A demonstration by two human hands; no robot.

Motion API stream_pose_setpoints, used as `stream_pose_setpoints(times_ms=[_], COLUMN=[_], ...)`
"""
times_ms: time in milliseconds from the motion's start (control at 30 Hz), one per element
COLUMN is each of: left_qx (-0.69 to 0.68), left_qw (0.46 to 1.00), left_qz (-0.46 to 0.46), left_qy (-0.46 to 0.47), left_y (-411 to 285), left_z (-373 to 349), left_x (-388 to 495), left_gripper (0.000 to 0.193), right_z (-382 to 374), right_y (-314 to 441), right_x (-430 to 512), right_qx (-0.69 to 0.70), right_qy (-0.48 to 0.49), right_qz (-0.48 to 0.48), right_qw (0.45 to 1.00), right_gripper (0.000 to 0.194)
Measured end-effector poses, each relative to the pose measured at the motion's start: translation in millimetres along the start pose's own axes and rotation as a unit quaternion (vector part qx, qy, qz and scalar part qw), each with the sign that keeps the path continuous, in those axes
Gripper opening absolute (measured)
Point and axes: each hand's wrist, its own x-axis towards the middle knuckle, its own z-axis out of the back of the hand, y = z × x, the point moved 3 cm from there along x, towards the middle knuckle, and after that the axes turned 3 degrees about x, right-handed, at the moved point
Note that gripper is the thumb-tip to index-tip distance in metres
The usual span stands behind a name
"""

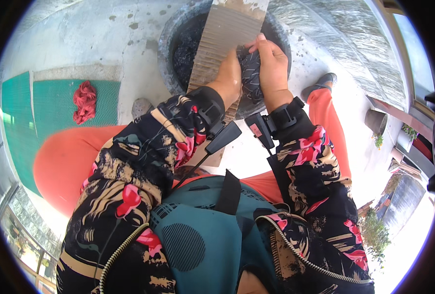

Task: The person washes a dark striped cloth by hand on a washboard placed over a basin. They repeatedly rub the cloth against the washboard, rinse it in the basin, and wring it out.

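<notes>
A dark patterned cloth [251, 75] is bunched between my two hands, over the right edge of a ridged washboard [217, 40]. My left hand [230, 73] presses against the cloth's left side; its fingers are largely hidden. On the other side, my right hand [272, 64] has its fingers curled in at the cloth's top, thumb up. The washboard slants across a round tub [164, 55] of dark liquid, its lower end towards my lap. Both wrists wear black straps with small devices.
A crumpled red cloth [85, 102] lies on a green textured mat [55, 95] to the left. A grey stone [141, 107] sits near my left knee. Potted plants, one in a grey pot [375, 121], stand along the right side. A textured wall rises at the upper right.
</notes>
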Motion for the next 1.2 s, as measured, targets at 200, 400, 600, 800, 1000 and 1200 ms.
stream_pose_setpoints(times_ms=[200,400,600,800,1000,1200], left_qx=[-0.093,-0.215,-0.215,-0.125,-0.139,-0.135], left_qw=[0.959,0.946,0.923,0.961,0.982,0.984], left_qz=[0.194,0.150,0.091,-0.026,0.030,0.030], left_qy=[0.185,0.191,0.305,0.246,0.123,0.115], left_y=[-35,-56,-46,-33,-20,-18], left_z=[-57,-47,-39,-31,-29,-31], left_x=[-76,-97,-85,-94,-72,-74], left_gripper=[0.066,0.050,0.030,0.022,0.023,0.023], right_z=[1,-5,-19,-22,-26,-23], right_y=[79,103,118,95,94,83], right_x=[-5,-52,-76,-82,-70,-64], right_qx=[-0.278,-0.292,-0.328,-0.336,-0.310,-0.298], right_qy=[0.075,0.211,0.161,0.182,0.182,0.206], right_qz=[0.423,0.418,0.452,0.406,0.376,0.333], right_qw=[0.859,0.834,0.814,0.830,0.854,0.871], right_gripper=[0.009,0.018,0.032,0.028,0.012,0.012])
